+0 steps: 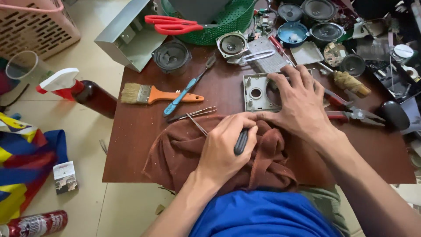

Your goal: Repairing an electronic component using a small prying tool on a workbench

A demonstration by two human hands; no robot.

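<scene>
- My left hand (226, 147) is fisted around a black-handled tool (240, 141); only the dark grip shows between my fingers, and the tip is hidden under the hand.
- My right hand (300, 103) is spread flat with fingers splayed, pressing down on a grey square plastic panel with a round hole (256, 91), thumb stretched toward my left knuckles.
- The panel lies flat on the brown wooden table (131, 145), its near edge against the crumpled brown cloth (184, 149) under my left hand.
- To do this well, I judge I should keep the right palm heavy so the panel can't skate, and work the tool slowly, angled away from the thumb.
- Thin metal tweezers (196, 120) lie on the cloth's far edge, just beside my left hand.
- Further out are a blue-handled slim tool (186, 91) and an orange-handled paintbrush (155, 94).
- Red-handled pliers (351, 112) sit right of my right wrist, partly hidden by it.
- At the back are round black speaker cones (172, 56), a green plastic basket (228, 22) and red-handled scissors (173, 25).
- I can't tell what kind of tool I hold or what its tip touches.
- The far right clutter is dark, cut off and hard to read.
</scene>
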